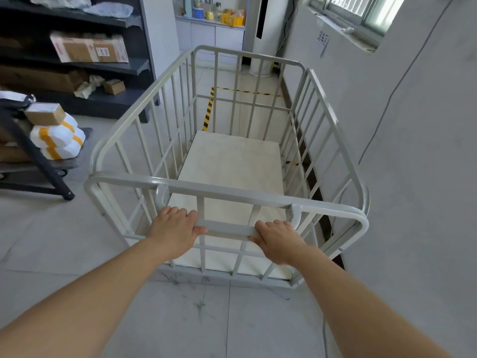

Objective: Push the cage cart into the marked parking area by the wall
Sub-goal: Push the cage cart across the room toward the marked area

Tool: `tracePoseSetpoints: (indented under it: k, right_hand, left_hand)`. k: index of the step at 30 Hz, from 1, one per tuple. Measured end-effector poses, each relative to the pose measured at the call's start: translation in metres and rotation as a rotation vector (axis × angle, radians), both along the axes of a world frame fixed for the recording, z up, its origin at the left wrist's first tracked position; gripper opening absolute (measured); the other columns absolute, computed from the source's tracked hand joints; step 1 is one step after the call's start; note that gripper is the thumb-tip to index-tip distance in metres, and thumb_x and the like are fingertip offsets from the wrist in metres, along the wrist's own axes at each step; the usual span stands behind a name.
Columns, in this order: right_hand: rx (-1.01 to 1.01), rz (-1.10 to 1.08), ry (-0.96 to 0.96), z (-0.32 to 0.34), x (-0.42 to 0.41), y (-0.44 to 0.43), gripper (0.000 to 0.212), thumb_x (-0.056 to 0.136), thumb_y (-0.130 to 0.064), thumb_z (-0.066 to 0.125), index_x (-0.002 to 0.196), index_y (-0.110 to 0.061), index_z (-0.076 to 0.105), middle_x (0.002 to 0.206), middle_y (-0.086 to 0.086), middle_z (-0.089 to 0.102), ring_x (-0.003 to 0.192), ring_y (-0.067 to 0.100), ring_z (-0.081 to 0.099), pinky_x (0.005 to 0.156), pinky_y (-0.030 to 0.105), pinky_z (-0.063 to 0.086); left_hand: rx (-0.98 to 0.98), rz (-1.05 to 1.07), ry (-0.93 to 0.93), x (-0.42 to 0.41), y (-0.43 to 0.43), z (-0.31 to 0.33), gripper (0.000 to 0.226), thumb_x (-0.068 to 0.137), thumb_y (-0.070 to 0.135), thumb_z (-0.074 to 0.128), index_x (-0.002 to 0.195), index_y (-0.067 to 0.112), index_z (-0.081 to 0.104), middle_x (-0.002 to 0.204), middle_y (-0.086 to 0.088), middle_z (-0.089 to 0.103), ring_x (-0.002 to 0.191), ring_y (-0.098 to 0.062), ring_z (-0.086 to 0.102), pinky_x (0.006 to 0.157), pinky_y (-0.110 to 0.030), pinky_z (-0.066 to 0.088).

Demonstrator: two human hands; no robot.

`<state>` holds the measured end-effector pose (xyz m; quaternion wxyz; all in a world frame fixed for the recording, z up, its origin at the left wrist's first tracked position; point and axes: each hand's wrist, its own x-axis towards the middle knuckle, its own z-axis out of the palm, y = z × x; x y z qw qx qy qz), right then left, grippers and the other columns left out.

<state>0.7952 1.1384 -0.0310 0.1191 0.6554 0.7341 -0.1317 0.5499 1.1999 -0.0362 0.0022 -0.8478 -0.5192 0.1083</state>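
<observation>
While both hands grip: I am mid-push, the cart short of its bay.
Left hand [173, 229]: fingers clamped over the push handle [227, 229].
Right hand [277, 241]: fingers clamped on the same bar.
Cage cart [232, 161]: empty, close beside the wall [413, 151], its far end over the near tape.
Parking area [208, 109]: yellow-black tape ahead, by the wall.
Next, I judge: push straight on, keeping the right side off the wall.

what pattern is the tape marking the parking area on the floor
Yellow and black diagonal stripes on the floor tape, seen through the cart bars in the head view.
</observation>
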Motion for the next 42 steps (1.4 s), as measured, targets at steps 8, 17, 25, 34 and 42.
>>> tracePoseSetpoints:
  k: [8, 17, 25, 34, 42]
  right_hand:
    - [-0.006, 0.012, 0.030, 0.002, 0.030, 0.087, 0.039, 0.100, -0.047, 0.022, 0.109, -0.017, 0.045, 0.105, 0.007, 0.060, 0.099, 0.029, 0.052, 0.094, 0.042, 0.036]
    - [0.032, 0.024, 0.007, -0.001, 0.059, 0.178, 0.042, 0.099, -0.050, 0.020, 0.109, -0.018, 0.045, 0.105, 0.007, 0.061, 0.098, 0.029, 0.054, 0.091, 0.041, 0.036]
    - [0.056, 0.014, -0.025, 0.001, 0.079, 0.260, 0.042, 0.100, -0.050, 0.019, 0.110, -0.018, 0.045, 0.104, 0.005, 0.061, 0.097, 0.027, 0.055, 0.092, 0.040, 0.037]
    - [0.080, -0.030, -0.009, -0.002, 0.083, 0.357, 0.043, 0.099, -0.052, 0.020, 0.107, -0.019, 0.046, 0.090, 0.000, 0.052, 0.093, 0.026, 0.053, 0.092, 0.038, 0.037]
    - [0.097, -0.057, 0.000, -0.002, 0.073, 0.437, 0.044, 0.098, -0.054, 0.018, 0.107, -0.020, 0.046, 0.096, 0.001, 0.060, 0.085, 0.023, 0.048, 0.089, 0.038, 0.035]
  left_hand:
    - [-0.010, 0.024, 0.013, 0.032, 0.084, 0.007, 0.042, 0.098, 0.051, 0.023, 0.111, 0.020, 0.048, 0.112, 0.001, 0.059, 0.108, -0.019, 0.051, 0.099, -0.032, 0.031]
    - [-0.070, 0.033, 0.001, 0.062, 0.174, 0.014, 0.043, 0.099, 0.050, 0.021, 0.114, 0.019, 0.046, 0.115, -0.001, 0.057, 0.109, -0.021, 0.049, 0.100, -0.034, 0.031]
    - [-0.102, 0.023, -0.017, 0.084, 0.261, 0.014, 0.045, 0.099, 0.051, 0.021, 0.114, 0.017, 0.046, 0.115, -0.003, 0.056, 0.108, -0.023, 0.048, 0.100, -0.036, 0.032]
    - [-0.150, 0.015, -0.019, 0.090, 0.368, 0.012, 0.045, 0.099, 0.052, 0.020, 0.113, 0.017, 0.045, 0.114, -0.004, 0.054, 0.109, -0.023, 0.045, 0.105, -0.038, 0.029]
    - [-0.191, -0.005, 0.012, 0.082, 0.456, 0.013, 0.048, 0.099, 0.052, 0.019, 0.119, 0.016, 0.043, 0.119, -0.006, 0.052, 0.112, -0.025, 0.043, 0.106, -0.040, 0.026]
